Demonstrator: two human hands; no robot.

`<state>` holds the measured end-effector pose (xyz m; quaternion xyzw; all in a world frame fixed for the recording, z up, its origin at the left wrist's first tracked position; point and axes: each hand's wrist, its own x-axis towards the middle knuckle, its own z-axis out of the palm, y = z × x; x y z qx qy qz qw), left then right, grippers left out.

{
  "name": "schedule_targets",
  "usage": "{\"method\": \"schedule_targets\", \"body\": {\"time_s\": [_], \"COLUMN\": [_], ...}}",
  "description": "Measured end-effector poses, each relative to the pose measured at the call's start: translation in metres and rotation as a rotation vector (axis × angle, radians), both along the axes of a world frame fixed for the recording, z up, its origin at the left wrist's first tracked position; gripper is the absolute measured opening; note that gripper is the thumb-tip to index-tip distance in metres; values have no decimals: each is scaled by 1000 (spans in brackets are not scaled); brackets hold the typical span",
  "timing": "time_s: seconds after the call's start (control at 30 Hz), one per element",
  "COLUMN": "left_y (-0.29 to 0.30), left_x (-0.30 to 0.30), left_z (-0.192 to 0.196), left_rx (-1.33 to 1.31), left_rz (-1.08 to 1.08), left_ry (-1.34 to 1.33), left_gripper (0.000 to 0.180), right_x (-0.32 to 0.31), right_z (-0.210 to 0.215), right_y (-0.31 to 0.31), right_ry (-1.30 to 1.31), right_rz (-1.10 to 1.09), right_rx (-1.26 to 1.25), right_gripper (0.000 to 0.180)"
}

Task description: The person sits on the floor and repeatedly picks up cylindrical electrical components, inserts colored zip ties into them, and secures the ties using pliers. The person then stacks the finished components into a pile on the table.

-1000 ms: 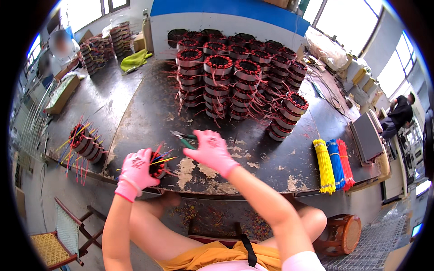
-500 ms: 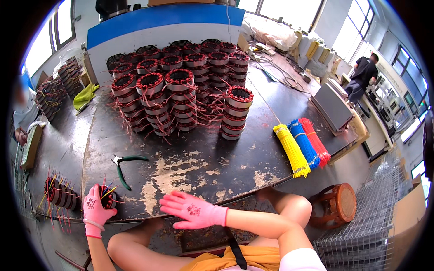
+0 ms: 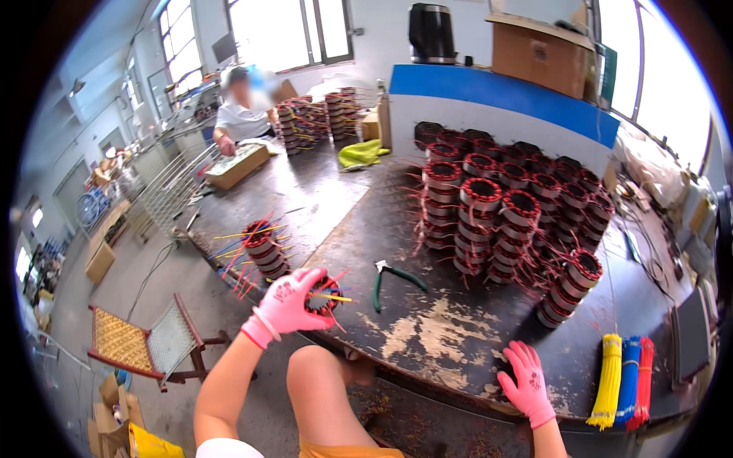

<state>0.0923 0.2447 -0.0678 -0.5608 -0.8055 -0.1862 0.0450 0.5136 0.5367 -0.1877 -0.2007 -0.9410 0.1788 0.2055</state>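
Observation:
My left hand [image 3: 282, 305], in a pink glove, is closed round a motor stator [image 3: 331, 292] at the table's front edge. Yellow and red leads stick out of the stator's ring. Just beyond it leans a short stack of stators [image 3: 266, 250] with red, blue and yellow wires. My right hand [image 3: 527, 383], gloved in pink too, lies open with fingers apart at the near edge, holding nothing. Between the hands and farther back rest green-handled cutting pliers [image 3: 407, 276]. Right of my right hand lie bundles of yellow wires [image 3: 608, 378], blue wires [image 3: 628, 375] and red wires [image 3: 645, 375].
Many stacked stators [image 3: 489, 221] fill the back right of the dark table [image 3: 305, 229], with one separate stack [image 3: 569, 290] nearer. A yellow-green cloth [image 3: 362, 154] lies behind. Across the table sits a person [image 3: 243, 118] by a cardboard tray [image 3: 238, 166]. A woven chair [image 3: 156, 336] stands at left.
The view has swung left, bringing the co-worker and chair into sight. My right hand has moved from above my lap rightward to the table edge. My left hand stays on the stator.

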Motion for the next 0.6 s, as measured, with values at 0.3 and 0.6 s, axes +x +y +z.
{"method": "schedule_targets", "body": {"time_s": [0.3,0.6], "left_y": [-61,-50], "left_x": [-143,-207], "left_z": [83,52], "left_rx": [61,-15], "left_rz": [375,333], "left_ry": [-99,-283], "left_gripper": [108,111], "right_x": [-5,-5], "right_z": [-22,-18], "right_y": [-15,-14], "right_ry": [-9,-31], "right_rz": [-22,-38], "right_rx": [36,48], "right_gripper": [53,53]}}
